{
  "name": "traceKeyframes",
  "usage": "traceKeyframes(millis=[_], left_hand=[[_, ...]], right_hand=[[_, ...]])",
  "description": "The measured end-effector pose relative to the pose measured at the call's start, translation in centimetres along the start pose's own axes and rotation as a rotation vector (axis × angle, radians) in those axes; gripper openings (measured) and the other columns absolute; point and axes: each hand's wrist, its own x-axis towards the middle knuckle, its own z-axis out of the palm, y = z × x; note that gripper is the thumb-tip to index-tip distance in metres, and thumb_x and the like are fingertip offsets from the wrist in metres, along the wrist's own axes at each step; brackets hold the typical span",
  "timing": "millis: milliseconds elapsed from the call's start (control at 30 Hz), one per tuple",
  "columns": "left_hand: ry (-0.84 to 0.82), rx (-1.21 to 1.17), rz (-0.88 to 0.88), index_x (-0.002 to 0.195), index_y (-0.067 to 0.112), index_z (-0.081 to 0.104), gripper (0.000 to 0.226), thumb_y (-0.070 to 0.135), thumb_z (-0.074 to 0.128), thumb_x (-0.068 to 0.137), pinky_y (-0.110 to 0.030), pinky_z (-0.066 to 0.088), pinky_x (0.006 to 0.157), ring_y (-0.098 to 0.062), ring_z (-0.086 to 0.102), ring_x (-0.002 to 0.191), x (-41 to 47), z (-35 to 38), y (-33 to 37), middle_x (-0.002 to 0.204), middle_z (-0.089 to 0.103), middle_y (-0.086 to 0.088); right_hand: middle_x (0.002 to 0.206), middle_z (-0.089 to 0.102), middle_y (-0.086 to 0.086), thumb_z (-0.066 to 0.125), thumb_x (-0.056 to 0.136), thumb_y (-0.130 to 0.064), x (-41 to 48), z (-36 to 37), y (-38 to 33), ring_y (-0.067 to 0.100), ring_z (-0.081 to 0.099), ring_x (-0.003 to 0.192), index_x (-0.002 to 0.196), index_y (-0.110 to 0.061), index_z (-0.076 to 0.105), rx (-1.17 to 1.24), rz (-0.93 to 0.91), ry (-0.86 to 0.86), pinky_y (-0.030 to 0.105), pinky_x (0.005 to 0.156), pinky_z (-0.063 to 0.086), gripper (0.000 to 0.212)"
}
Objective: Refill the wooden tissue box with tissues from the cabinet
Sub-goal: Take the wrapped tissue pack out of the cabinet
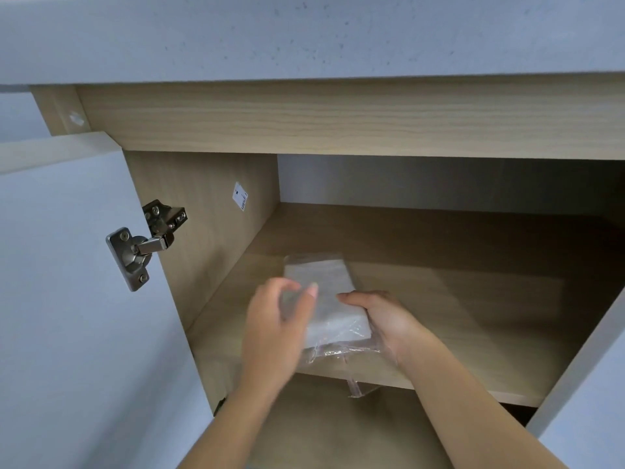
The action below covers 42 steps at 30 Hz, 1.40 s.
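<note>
Right now I am reaching both arms into the open cabinet; my right hand (382,319) is gripping the pack of tissues (324,286) along its right edge, thumb lying on top and fingers curling under the near corner; my left hand (277,319) is hovering at the pack's left edge with fingers curled and thumb over the white top, but it is blurred, so I cannot tell whether it is pinching the pack or only touching it; the pack is lying between my two hands on the wooden shelf (473,316), its far end pointing away from me; the clear plastic wrapper (355,384) is hanging loose below my hands, drooping over the shelf's front edge; left of my left hand the grey door (67,299) is standing open on a metal hinge (145,242); beyond that hand a small white sticker (240,196) is showing on the inner side wall; above both hands the speckled grey countertop (304,35) is spanning the view; right of my right forearm another grey door (592,401) is showing at the edge
</note>
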Motion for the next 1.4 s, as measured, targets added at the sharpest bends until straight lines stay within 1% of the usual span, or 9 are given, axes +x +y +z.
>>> traceKeyframes(millis=[133, 200, 333, 500, 667, 967, 1100, 1233, 1400], left_hand=[[-0.093, -0.542, -0.65, 0.096, 0.022, 0.058, 0.028, 0.046, 0.063, 0.084, -0.03, 0.047, 0.072, -0.016, 0.061, 0.088, 2.2, -1.1, 0.0, 0.097, 0.063, -0.002], [-0.128, -0.603, -0.726, 0.11, 0.016, 0.059, 0.043, 0.046, 0.067, 0.08, -0.036, 0.05, 0.078, -0.024, 0.063, 0.09, 2.7, -1.4, -0.4, 0.099, 0.065, -0.01], [-0.292, -0.671, -0.798, 0.107, 0.01, 0.064, 0.043, 0.045, 0.065, 0.082, -0.038, 0.052, 0.064, -0.031, 0.071, 0.076, 2.7, -1.7, 0.1, 0.086, 0.074, -0.014], [-0.41, -0.718, -0.731, 0.108, 0.007, 0.065, 0.032, 0.027, 0.066, 0.083, -0.032, 0.056, 0.055, -0.027, 0.073, 0.072, 1.6, -1.3, 0.2, 0.088, 0.075, -0.015], [-0.434, -0.688, -0.705, 0.111, 0.002, 0.064, 0.034, 0.015, 0.065, 0.079, -0.036, 0.053, 0.066, -0.028, 0.072, 0.076, 1.0, -1.2, -0.3, 0.092, 0.073, -0.017], [-0.463, -0.639, -0.636, 0.107, 0.0, 0.066, 0.042, 0.007, 0.07, 0.066, -0.033, 0.057, 0.063, -0.026, 0.071, 0.077, -0.4, -0.4, 0.3, 0.092, 0.073, -0.015], [-0.445, -0.677, -0.65, 0.102, 0.003, 0.068, 0.031, 0.002, 0.068, 0.071, -0.03, 0.057, 0.055, -0.025, 0.072, 0.074, -1.7, -0.1, 0.4, 0.089, 0.074, -0.014], [-0.34, -0.686, -0.672, 0.114, 0.006, 0.064, 0.057, 0.0, 0.075, 0.059, -0.043, 0.058, 0.068, -0.036, 0.069, 0.089, -3.7, -0.4, 1.5, 0.103, 0.071, -0.02], [-0.171, -0.746, -0.742, 0.116, 0.012, 0.064, 0.057, 0.021, 0.078, 0.061, -0.044, 0.057, 0.067, -0.037, 0.069, 0.092, -6.5, -2.3, 5.3, 0.106, 0.07, -0.018]], right_hand=[[0.111, 0.068, 0.017, 0.073, 0.077, -0.018, -1.3, -0.7, 0.3, 0.032, 0.067, 0.098, 0.122, -0.006, 0.054, 0.033, -0.037, -0.016, 0.043, 0.072, 0.059, 0.05], [0.121, 0.062, 0.016, 0.076, 0.072, -0.02, -1.6, -0.8, 0.7, 0.029, 0.062, 0.104, 0.131, -0.006, 0.045, 0.047, -0.063, -0.023, 0.038, 0.071, 0.059, 0.068], [0.113, 0.066, 0.015, 0.07, 0.079, -0.013, -3.1, -1.1, 1.1, 0.026, 0.069, 0.091, 0.128, -0.006, 0.045, 0.119, -0.108, -0.115, 0.025, 0.054, 0.055, 0.054], [0.117, 0.065, 0.016, 0.071, 0.064, -0.02, -4.1, -1.4, 2.3, 0.027, 0.069, 0.093, 0.131, -0.009, 0.045, 0.081, -0.151, -0.206, 0.026, 0.06, 0.055, 0.072], [0.113, 0.069, 0.012, 0.076, 0.071, -0.021, -4.9, -0.9, 1.5, 0.027, 0.069, 0.098, 0.132, -0.009, 0.046, 0.06, -0.084, -0.28, 0.037, 0.078, 0.056, 0.069], [0.105, 0.071, 0.017, 0.066, 0.084, -0.008, -5.1, -0.6, 1.5, 0.034, 0.069, 0.095, 0.119, 0.001, 0.054, 0.129, -0.167, -0.099, 0.05, 0.088, 0.053, 0.038], [0.128, 0.06, 0.009, 0.077, 0.07, -0.04, -6.2, -0.1, 2.0, 0.028, 0.063, 0.111, 0.138, -0.012, 0.039, 0.105, -0.126, -0.056, 0.05, 0.096, 0.049, 0.083], [0.105, 0.069, 0.008, 0.062, 0.086, -0.04, -9.0, 0.4, 2.0, 0.024, 0.07, 0.091, 0.107, -0.016, 0.055, -0.014, -0.159, 0.001, 0.048, 0.083, 0.056, 0.033], [0.102, 0.063, 0.018, 0.059, 0.081, -0.055, -13.6, 1.5, 0.2, 0.031, 0.063, 0.094, 0.099, -0.01, 0.055, -0.239, -0.236, 0.088, 0.046, 0.085, 0.053, 0.048]])
